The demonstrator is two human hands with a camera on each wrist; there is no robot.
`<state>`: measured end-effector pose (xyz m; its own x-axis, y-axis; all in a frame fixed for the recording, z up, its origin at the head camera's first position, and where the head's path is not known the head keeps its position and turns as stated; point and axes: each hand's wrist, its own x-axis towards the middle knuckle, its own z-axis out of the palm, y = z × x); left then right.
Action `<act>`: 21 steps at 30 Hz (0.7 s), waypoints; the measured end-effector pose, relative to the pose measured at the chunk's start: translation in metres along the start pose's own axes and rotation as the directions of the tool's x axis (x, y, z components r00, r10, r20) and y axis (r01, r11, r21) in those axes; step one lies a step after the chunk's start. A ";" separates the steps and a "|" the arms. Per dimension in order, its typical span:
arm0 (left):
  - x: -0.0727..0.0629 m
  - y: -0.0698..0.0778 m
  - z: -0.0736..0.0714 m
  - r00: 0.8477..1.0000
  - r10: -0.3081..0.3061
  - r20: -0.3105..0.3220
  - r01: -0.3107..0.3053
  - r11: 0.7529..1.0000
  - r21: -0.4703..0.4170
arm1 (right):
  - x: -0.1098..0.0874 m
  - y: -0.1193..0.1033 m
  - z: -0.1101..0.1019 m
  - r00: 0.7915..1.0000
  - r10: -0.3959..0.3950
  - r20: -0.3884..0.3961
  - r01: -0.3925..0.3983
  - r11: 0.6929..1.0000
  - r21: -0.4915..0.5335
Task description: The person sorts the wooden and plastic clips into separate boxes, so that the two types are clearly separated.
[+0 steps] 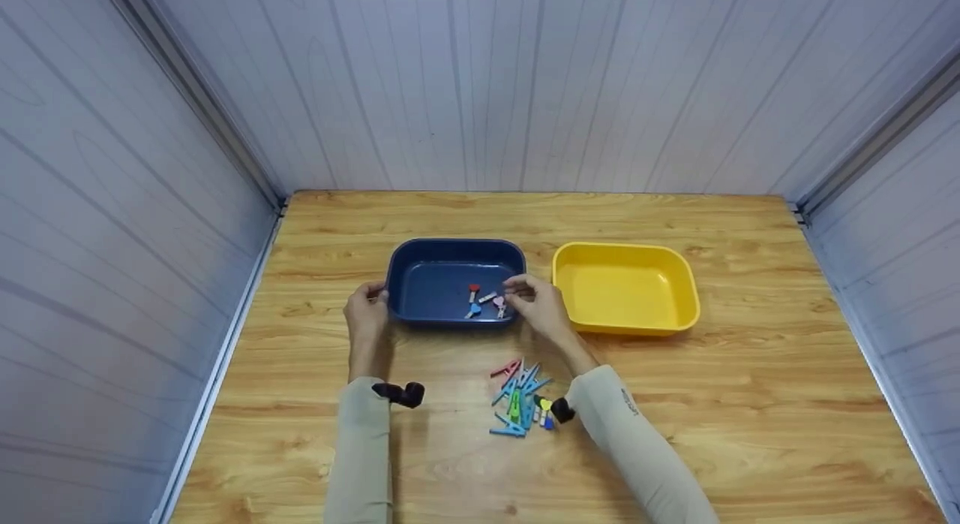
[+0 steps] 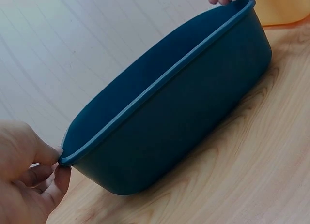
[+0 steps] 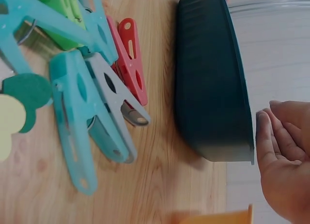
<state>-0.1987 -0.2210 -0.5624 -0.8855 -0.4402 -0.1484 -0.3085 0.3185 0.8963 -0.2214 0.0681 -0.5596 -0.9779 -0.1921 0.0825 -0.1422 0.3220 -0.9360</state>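
My left hand pinches the left rim of a dark blue plastic basin, thumb on top and fingers below the edge. Over the basin's right rim hovers my right hand, its fingers loosely bent with nothing visible between them. Inside the basin, near those fingers, lie several small wooden clips, including a red-topped clip, a blue heart clip and a pink heart clip. A loose pile of clothespins lies on the table below the right wrist, with a red clothespin at one side.
To the right stands a yellow basin on the wooden table. Among the pile are several light blue pegs, a green peg and a yellow heart clip. White panel walls enclose the table at the back and sides.
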 end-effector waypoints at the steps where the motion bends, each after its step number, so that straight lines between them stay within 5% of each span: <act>1: 0.000 0.000 0.000 1.000 -0.001 0.002 0.001 1.000 -0.001 | -0.001 0.000 -0.001 1.000 -0.001 0.000 0.001 1.000 0.006; 10: -0.001 0.002 0.001 0.997 -0.069 0.017 0.071 0.992 -0.105 | -0.009 -0.001 -0.012 0.999 -0.019 0.026 0.018 1.000 0.024; 17: 0.000 0.000 0.000 1.000 0.018 -0.006 -0.018 1.000 -0.003 | -0.017 -0.007 -0.021 0.998 -0.044 0.035 0.043 0.999 0.034; 21: 0.000 -0.001 0.000 1.000 -0.007 0.004 0.007 1.000 -0.017 | -0.024 -0.010 -0.026 0.998 -0.040 0.042 0.038 0.998 0.055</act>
<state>-0.1983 -0.2216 -0.5632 -0.8847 -0.4389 -0.1568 -0.3090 0.3007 0.9022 -0.2004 0.0939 -0.5437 -0.9641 -0.2435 0.1057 -0.1706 0.2633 -0.9495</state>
